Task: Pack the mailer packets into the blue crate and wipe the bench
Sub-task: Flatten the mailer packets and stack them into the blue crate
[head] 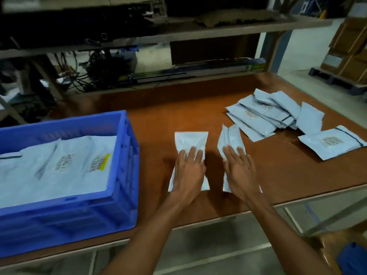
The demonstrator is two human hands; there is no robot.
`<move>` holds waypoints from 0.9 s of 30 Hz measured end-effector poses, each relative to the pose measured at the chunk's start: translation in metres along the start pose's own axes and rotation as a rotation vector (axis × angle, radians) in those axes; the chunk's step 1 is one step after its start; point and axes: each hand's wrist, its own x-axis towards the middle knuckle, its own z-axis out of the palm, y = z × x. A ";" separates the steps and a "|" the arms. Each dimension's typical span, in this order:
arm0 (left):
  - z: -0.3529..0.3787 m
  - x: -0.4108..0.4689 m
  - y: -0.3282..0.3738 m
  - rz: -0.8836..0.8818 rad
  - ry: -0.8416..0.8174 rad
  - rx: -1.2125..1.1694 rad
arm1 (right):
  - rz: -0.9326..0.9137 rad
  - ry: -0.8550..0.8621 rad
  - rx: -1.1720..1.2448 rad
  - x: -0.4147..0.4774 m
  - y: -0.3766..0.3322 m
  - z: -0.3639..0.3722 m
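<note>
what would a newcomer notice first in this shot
The bright blue crate at the left of the brown bench, already holding pale mailer packets, stands out first. At the middle, the left hand presses flat on the left packet and the right hand on the right packet. A loose pile of packets lies farther right.

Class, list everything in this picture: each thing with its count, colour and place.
crate: one, blue, bench's left
crated packets: at least three, pale blue, inside crate
left packet: one, pale blue, bench middle
right packet: one or two, pale blue, beside it
packet pile: several, pale blue, far right
lone packet: one, pale blue, right edge
bench: one, brown, underneath
left hand: one, flat on left packet
right hand: one, flat on right packet
</note>
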 end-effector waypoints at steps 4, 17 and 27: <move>-0.127 0.010 -0.061 -0.014 0.421 -0.078 | -0.153 0.213 0.084 0.038 -0.100 -0.042; -0.219 -0.192 -0.409 -0.134 0.389 0.330 | -0.579 0.071 0.068 0.024 -0.468 0.017; -0.184 -0.210 -0.507 -0.350 -0.536 0.103 | -0.350 -0.624 -0.109 0.020 -0.553 0.090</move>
